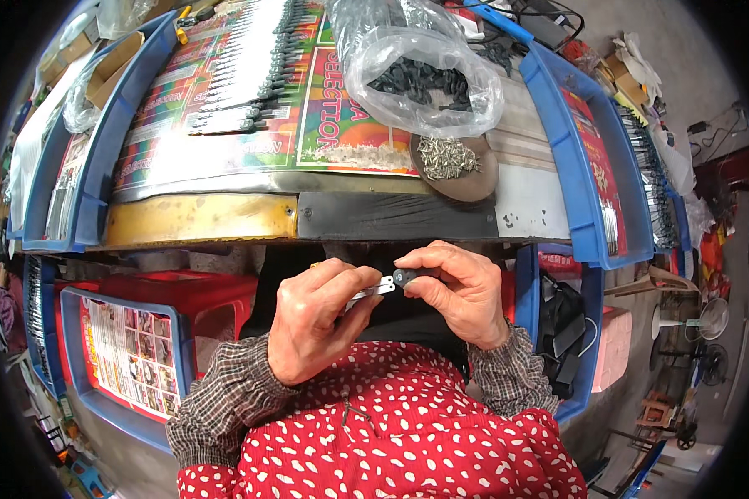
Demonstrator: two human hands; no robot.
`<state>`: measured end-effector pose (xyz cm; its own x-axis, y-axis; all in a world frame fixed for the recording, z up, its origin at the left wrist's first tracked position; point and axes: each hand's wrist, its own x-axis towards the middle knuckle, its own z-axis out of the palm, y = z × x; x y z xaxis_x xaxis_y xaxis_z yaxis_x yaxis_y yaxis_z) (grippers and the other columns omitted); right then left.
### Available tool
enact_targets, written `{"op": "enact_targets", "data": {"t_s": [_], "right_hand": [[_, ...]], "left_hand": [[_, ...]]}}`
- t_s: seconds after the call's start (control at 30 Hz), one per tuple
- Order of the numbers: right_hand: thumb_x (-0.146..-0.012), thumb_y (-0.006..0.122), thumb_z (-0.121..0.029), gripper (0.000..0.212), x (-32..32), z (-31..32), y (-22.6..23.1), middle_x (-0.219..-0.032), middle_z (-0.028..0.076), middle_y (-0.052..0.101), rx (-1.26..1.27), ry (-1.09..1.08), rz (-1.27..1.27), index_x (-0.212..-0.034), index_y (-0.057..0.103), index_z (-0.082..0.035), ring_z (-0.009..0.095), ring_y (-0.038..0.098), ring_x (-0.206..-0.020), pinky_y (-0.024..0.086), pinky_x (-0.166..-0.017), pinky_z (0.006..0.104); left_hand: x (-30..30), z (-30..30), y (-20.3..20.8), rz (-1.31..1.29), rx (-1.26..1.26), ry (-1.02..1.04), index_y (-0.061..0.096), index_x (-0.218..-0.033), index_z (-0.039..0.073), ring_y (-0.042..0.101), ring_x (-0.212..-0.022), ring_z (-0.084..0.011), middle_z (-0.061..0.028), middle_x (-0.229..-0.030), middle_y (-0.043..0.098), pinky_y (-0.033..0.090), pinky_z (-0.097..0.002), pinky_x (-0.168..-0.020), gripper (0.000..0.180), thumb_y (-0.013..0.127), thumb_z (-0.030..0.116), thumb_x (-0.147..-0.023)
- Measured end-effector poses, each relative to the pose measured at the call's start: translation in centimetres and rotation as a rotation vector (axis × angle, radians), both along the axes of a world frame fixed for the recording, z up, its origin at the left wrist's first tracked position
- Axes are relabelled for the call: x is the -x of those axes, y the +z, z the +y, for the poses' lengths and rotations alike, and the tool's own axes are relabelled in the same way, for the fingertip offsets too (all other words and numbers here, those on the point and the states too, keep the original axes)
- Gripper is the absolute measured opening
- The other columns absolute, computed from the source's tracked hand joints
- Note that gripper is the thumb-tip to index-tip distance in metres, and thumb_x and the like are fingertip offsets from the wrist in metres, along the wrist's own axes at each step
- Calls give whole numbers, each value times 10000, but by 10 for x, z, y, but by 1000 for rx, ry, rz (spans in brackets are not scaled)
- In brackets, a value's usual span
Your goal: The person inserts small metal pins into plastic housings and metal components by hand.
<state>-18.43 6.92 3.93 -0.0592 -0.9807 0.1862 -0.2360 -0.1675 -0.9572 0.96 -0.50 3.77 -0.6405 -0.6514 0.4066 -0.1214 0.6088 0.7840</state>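
In front of my lap, just off the bench edge, my left hand (320, 316) pinches a thin silver metal strip (383, 287) with small holes at its tip. My right hand (462, 295) grips a small black plastic piece (404, 277) between thumb and fingers. The strip's end meets the black piece, or lies very close to it; whether they are joined I cannot tell. Much of the strip is hidden in my left fingers. On the bench beyond, a brown dish (470, 187) holds small silver pins or screws. Behind it, a clear plastic bag (362, 79) lies open with many black plastic pieces inside.
Rows of slim metal parts with dark ends (254, 75) lie on the patterned bench cover (341, 137). Blue trays (549, 108) flank the bench on both sides. Below stand a blue crate (125, 407) with printed sheets and another crate (591, 333) with black items.
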Motion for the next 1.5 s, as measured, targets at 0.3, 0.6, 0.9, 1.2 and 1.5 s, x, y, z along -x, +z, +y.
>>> {"op": "enact_targets", "data": {"t_s": [0.3, 0.6, 0.9, 1.2, 1.5], "right_hand": [[-858, 670, -39, 205, 0, 0, -9, -908, 92, 659, -63, 107, -12, -1052, 656, 26, 141, 629, -783, 508, -675, 259], [-879, 653, -34, 191, -8, 13, -21, -952, 90, 683, -165, 50, -129, -1054, 645, 45, 138, 679, -837, 542, -723, 242], [-887, 643, -37, 179, -7, 15, -26, -920, 101, 699, -118, 104, -20, -1050, 649, 37, 144, 686, -811, 554, -715, 253], [-891, 646, -42, 172, -9, 17, -31, -913, 97, 700, -170, 88, -87, -1045, 650, 35, 140, 691, -816, 565, -718, 251], [-888, 651, -44, 179, -9, 17, -30, -905, 96, 700, -150, 57, -40, -1051, 651, 29, 145, 691, -801, 553, -706, 250]], "left_hand": [[2, 3, -9, -10, 63, -19, 640, -939, 6, 612, -625, -228, -108, -764, 626, 476, -313, -529, 253, 711, -62, -706], [-2, 7, -22, -3, 40, -11, 648, -924, 15, 632, -642, -223, -104, -781, 643, 486, -303, -536, 251, 746, -30, -697], [-2, 14, -33, 0, 46, 2, 652, -926, 19, 622, -633, -238, -107, -774, 635, 477, -322, -536, 255, 750, -17, -694], [0, 14, -35, 4, 42, -9, 646, -933, 14, 618, -635, -247, -110, -765, 626, 477, -331, -550, 242, 735, -15, -710], [1, 10, -34, 6, 75, -8, 647, -933, 21, 613, -625, -250, -104, -770, 622, 475, -332, -540, 258, 742, -10, -695]]}}
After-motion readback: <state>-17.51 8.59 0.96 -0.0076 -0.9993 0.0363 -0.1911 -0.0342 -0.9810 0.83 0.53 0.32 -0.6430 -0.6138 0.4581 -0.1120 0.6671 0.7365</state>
